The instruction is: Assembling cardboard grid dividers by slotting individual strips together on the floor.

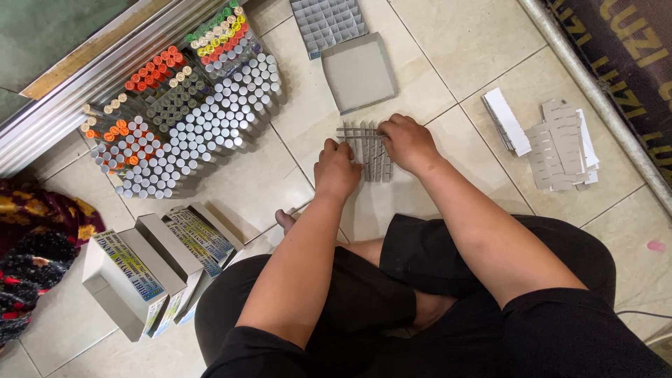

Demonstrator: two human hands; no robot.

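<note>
A person is sitting cross-legged on a pale tiled floor (434,77), seen from above, with both bare forearms reaching forward over black-clothed knees.

At the far left, a large block of small upright bottles (189,119) is standing packed together on the floor. Most are wearing white caps; patches are wearing orange, green, yellow and red caps. At the near left, a row of closed printed cartons (157,269) is leaning together, looking already packed.

At the far centre, one finished grey divider grid (327,22) is lying next to an open grey box tray (358,72), which is holding nothing yet. At the right, a loose stack of notched grey cardboard strips (560,145) is waiting, with some white strips beside it, well apart from the hands.

In the middle, just beyond the knees, a second, half-built cardboard grid (369,152) is lying flat on the floor between the hands. The left hand (337,170) is pressing down on the grid's left edge with fingers curled. The right hand (408,142) is resting on its far right side, fingers bent over the slotted strips; whether it is pinching a single strip I cannot tell.

Judging by this layout, one grid appears done, this one is partly slotted together, and many strips and bottles are remaining.
</note>
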